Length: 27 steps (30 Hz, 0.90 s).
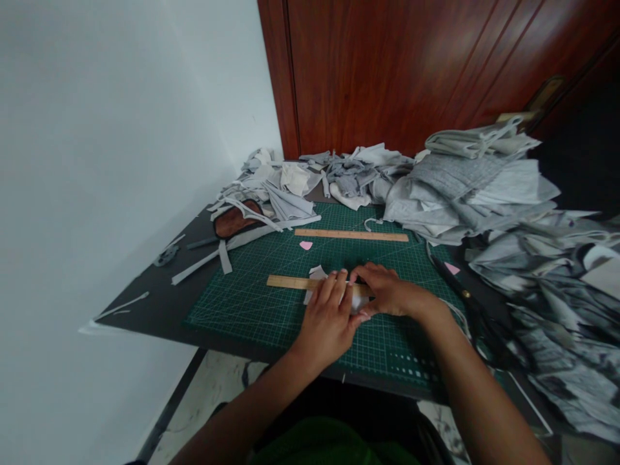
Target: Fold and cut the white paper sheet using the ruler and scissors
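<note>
A short wooden ruler (289,282) lies across a small piece of white cloth (317,273) on a green cutting mat (252,310). My left hand (328,316) rests over both, its fingers stretched out and pointing away from me, covering the ruler's middle. At the ruler's right end is my right hand (387,290), thumb on the near side and forefinger on the far side, apart from each other. More white cloth shows between the two hands. Whether the right fingertips touch anything small is too fine to make out.
A second wooden ruler (351,235) lies farther back, near a pink chalk piece (305,245). Black scissors (472,307) lie at right beside another pink piece (452,268). Piled grey cloth (450,187) fills the right; scraps and a brown eye-mask-shaped piece (237,221) lie back left.
</note>
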Motion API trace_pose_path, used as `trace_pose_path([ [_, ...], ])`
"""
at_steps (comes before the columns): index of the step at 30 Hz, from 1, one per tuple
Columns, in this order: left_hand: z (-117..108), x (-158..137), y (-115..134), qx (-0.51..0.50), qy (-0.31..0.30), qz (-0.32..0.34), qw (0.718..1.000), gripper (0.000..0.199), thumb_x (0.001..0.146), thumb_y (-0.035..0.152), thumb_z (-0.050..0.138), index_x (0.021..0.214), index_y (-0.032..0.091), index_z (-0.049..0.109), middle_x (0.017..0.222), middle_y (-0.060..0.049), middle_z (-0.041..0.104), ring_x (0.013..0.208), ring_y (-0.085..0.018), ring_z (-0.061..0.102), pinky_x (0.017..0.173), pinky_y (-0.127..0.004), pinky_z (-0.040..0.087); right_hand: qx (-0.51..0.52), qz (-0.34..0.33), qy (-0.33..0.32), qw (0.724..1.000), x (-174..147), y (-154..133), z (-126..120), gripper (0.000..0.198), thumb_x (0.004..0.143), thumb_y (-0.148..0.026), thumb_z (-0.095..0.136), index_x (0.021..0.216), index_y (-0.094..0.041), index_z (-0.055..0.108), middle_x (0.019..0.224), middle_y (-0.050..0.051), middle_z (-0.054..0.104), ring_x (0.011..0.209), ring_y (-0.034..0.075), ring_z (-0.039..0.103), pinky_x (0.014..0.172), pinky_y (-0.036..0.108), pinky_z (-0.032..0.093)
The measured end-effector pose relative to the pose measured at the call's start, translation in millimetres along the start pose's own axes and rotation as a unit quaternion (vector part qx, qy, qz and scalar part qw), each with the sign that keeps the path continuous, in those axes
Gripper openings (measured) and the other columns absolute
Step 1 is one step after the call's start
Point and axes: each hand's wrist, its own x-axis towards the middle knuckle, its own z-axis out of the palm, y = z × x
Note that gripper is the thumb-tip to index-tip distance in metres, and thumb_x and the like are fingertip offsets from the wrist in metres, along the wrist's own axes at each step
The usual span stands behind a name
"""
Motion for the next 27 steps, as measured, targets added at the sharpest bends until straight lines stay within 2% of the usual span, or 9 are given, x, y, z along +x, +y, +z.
trace_pose_path([
  [3,4.4,-1.6,-0.5,-0.019,-0.027,0.004,0.999,0.056,0.104,0.046,0.047,0.145,0.008,0.053,0.149,-0.018,0.055,0.145,-0.033,0.044,0.122,-0.051,0.033,-0.002,0.005,0.002,1.0,1.2,0.7,1.0,0.058,0.069,-0.029,0.087,0.118,-0.027,0.056,0.118,0.006,0.056,0.119,0.032,0.051,0.096,0.043,0.037],
  [8,3.6,-1.6,-1.4,-0.042,-0.045,-0.004,0.998,0.055,0.102,0.043,0.051,0.143,0.006,0.054,0.15,-0.02,0.054,0.146,-0.034,0.043,0.124,-0.053,0.031,0.001,0.011,0.003,1.0,1.6,0.7,1.9,0.058,0.069,-0.029,0.087,0.118,-0.027,0.057,0.119,0.007,0.056,0.119,0.032,0.051,0.097,0.043,0.036],
  [19,4.5,-1.8,-1.6,-0.077,-0.041,-0.017,0.996,0.053,0.103,0.045,0.049,0.144,0.011,0.053,0.15,-0.015,0.056,0.147,-0.033,0.042,0.127,-0.055,0.027,0.008,0.016,0.012,1.0,3.3,4.1,6.2,0.059,0.066,-0.026,0.086,0.118,-0.03,0.057,0.117,0.005,0.058,0.118,0.032,0.051,0.097,0.043,0.035],
  [27,1.7,-7.7,6.1,-0.042,-0.046,-0.062,0.996,0.056,0.103,0.046,0.047,0.149,0.016,0.051,0.157,-0.009,0.049,0.151,-0.038,0.033,0.125,-0.066,0.021,0.013,0.022,0.008,1.0,4.5,5.4,7.4,0.056,0.067,-0.028,0.084,0.116,-0.029,0.059,0.118,0.005,0.057,0.117,0.031,0.051,0.096,0.043,0.035],
])
